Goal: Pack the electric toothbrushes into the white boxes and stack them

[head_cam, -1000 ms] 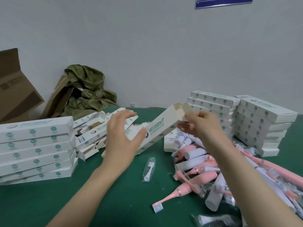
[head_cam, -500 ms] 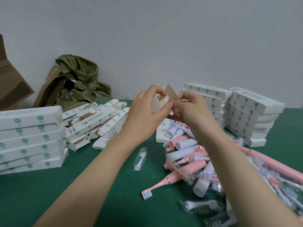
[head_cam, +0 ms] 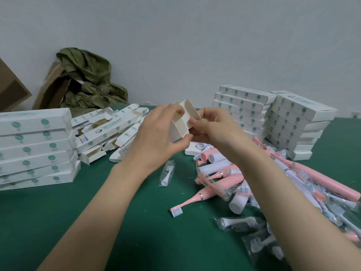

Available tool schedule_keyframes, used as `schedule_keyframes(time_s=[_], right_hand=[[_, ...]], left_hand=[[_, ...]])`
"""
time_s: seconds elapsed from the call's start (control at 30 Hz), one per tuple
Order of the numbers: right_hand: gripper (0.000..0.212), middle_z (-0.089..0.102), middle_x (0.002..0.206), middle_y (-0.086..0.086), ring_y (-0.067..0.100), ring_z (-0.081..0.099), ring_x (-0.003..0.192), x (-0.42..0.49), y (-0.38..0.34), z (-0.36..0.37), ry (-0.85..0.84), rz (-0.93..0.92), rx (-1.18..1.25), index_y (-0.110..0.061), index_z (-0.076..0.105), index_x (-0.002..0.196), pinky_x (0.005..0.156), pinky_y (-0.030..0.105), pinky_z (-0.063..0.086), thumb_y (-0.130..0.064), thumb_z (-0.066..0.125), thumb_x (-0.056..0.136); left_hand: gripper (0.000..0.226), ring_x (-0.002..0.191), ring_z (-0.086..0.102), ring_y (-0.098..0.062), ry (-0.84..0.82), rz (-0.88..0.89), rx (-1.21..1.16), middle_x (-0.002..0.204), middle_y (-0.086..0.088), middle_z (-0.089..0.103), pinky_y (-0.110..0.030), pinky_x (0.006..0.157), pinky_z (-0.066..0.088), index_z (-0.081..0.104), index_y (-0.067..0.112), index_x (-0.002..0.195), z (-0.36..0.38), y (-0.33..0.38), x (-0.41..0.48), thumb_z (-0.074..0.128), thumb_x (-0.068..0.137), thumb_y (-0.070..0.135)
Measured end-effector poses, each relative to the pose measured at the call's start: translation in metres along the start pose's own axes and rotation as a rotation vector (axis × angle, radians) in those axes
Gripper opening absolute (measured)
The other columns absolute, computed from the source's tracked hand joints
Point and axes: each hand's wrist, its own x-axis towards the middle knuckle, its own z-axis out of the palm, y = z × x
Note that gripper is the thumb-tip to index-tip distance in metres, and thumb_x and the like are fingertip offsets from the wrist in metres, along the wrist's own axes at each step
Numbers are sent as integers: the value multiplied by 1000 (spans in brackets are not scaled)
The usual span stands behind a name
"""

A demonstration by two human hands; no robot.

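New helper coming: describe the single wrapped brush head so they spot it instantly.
Find the green table, then the pink-and-white toothbrush pile on its right. Just left of it, below the left hand, lies the brush head: clear-wrapped, the only one outside the pile.

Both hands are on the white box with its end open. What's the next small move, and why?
Probably hold the white box with the left hand and send the right hand down to a pink electric toothbrush. The box's end flap stands open and nothing shows inside it, while that toothbrush lies loose on the green table just below.
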Motion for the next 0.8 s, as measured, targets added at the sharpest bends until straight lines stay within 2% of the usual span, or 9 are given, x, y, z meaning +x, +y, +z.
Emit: schedule_keyframes(time_s=[0.13,0.23,0.33,0.4,0.47,0.5,0.57,0.7,0.8], right_hand=[[15,62,67,11,11,64,57,-1,6,4,11,-23,-14,-3,56,78,61,21,57,0,53,93],[8,69,77,13,11,67,68,-3,9,-5,-102,-28,-124,-4,64,86,70,21,57,1,59,90],[19,72,90,7,9,66,79,-2,22,-22,-76,-73,-518,-10,68,91,85,21,53,7,62,85],[24,71,97,4,9,61,85,-1,36,-30,-28,-88,-903,-10,68,96,89,13,45,7,56,86],[29,67,104,5,16,59,94,-2,55,-33,-157,-42,-1220,-11,67,103,92,24,45,5,50,86],[30,65,105,6,21,59,97,-3,63,-33,-248,-8,-1317,-12,66,105,90,33,47,4,48,86],[32,61,105,4,24,56,98,-3,69,-31,-355,-8,-1425,-15,62,106,84,39,48,2,47,83],[20,60,95,1,23,55,93,4,70,-21,-405,-187,-1602,-18,57,93,64,32,41,-3,50,81],[25,57,93,0,24,54,97,4,66,-17,-340,-244,-1577,-19,60,102,61,32,38,-6,51,83]], left_hand=[[50,96,55,-25,-26,38,68,107,-7,61,-25,82,37,59,8,112,-5,-6,-2,79,70,26],[49,97,57,-28,-37,23,97,109,-9,63,-31,82,41,60,7,112,-5,-9,-11,80,70,21],[48,100,56,-33,-57,-27,149,112,-12,62,-37,84,42,60,6,113,-3,-17,-21,77,69,15],[47,103,55,-33,-38,-64,171,113,-12,62,-38,87,41,60,5,114,-4,-24,-26,74,70,14],[46,102,54,-32,-3,-96,176,114,-11,61,-36,87,40,60,6,114,-5,-28,-28,72,70,15],[46,101,54,-32,5,-102,175,113,-10,62,-35,86,39,60,7,113,-4,-29,-28,72,70,15],[45,98,55,-30,-11,-102,175,110,-9,62,-33,82,39,61,8,112,-2,-27,-30,72,69,16],[43,99,55,-29,-46,-102,176,109,-7,63,-36,84,42,61,9,110,4,-28,-34,71,69,16],[45,104,55,-28,-46,-76,160,113,-8,61,-31,87,40,61,9,112,4,-31,-35,76,70,15]])
